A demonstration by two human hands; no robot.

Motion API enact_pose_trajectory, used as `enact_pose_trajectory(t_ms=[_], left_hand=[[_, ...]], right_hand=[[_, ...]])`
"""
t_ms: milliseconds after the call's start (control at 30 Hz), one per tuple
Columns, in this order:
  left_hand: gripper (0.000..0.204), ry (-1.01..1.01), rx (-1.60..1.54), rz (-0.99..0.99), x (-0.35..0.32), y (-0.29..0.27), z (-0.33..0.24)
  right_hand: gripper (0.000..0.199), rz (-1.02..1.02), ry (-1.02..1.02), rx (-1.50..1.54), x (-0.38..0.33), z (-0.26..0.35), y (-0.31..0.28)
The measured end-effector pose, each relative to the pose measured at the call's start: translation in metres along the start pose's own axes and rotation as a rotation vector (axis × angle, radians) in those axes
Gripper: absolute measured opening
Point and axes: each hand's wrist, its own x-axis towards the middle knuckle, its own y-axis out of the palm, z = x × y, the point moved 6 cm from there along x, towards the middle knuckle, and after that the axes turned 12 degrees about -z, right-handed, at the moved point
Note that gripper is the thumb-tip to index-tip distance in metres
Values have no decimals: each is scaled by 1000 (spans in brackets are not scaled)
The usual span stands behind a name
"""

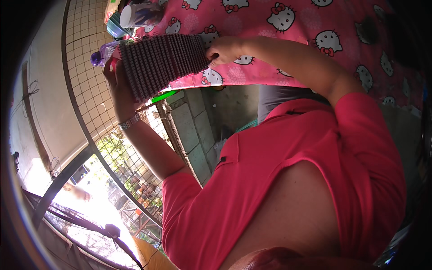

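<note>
A dark cloth (162,63) with pale woven-looking checks is stretched between my two hands over the table's near edge. My left hand (118,76) grips its left side, with part of the fingers hidden at the cloth's edge. At the opposite end, my right hand (225,50) pinches the cloth's right edge between curled fingers. A small bright pink patch shows beside my left fingers; what it belongs to I cannot make out. Just beyond my left hand is a clear bottle (102,55) with a purple cap.
A pink table cover (297,40) with cartoon cat faces spreads under and beyond the cloth. At its far left stand a white-lidded tub (135,16) and a teal item (118,26). Wire mesh (85,58) rises at the left. Something bright green (164,96) lies below the cloth.
</note>
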Motion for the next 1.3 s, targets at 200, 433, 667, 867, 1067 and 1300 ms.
enact_pose_trajectory(t_ms=[200,433,667,867,1067,1300], left_hand=[[58,48,36,5,7,-6,6],[61,-10,25,-2,-5,4,-8],[65,42,37,-1,3,-5,2],[62,4,10,2,2,-2,1],[53,22,-9,36,1,2,-4],[51,28,26,11,6,-6,6]], right_hand=[[34,-167,-159,-19,-7,6,-7],[32,-138,-102,-99,-2,-3,1],[34,-29,-51,-145,-6,7,-6],[38,-198,-194,-310,-11,7,-6],[37,-263,-213,-231,-12,-1,-8],[35,108,134,-106,2,-2,-1]])
